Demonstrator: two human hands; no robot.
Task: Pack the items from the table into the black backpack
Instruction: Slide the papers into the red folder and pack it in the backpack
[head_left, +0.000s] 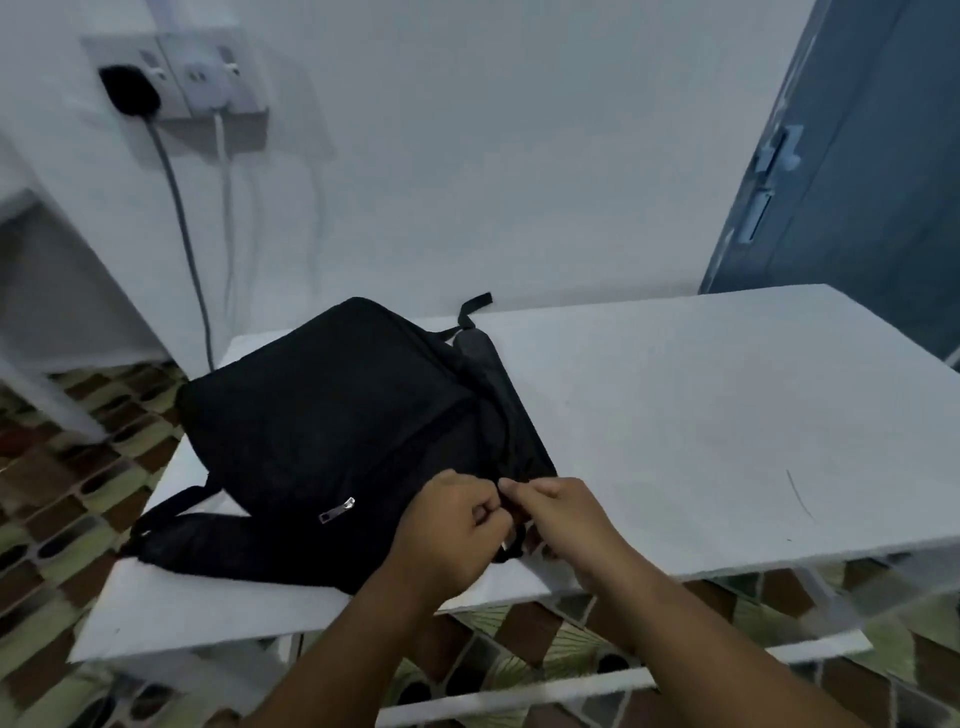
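the black backpack (332, 441) lies flat on the left half of the white desk (727, 415), its far end close to the back edge, its near end reaching almost to the front edge. a shoulder strap (171, 512) trails toward the left edge; a silver zip pull (336, 510) shows on the front panel, lying loose.

both hands meet at the backpack's near right corner, just inside the front edge. the left hand (447, 525) has its fingers curled tight, gripping the black fabric there. the right hand (566, 514) pinches the same corner between thumb and forefinger — what exactly sits in that pinch is too dark and blurred to tell. the two hands touch or nearly touch.

the right half of the desk shows a thin dark mark (800, 493) near the front edge. beyond the back left corner, a wall socket (171, 78) carries a black plug (127, 91) — cables hang down from it. a blue door (857, 156) stands past the back right corner.
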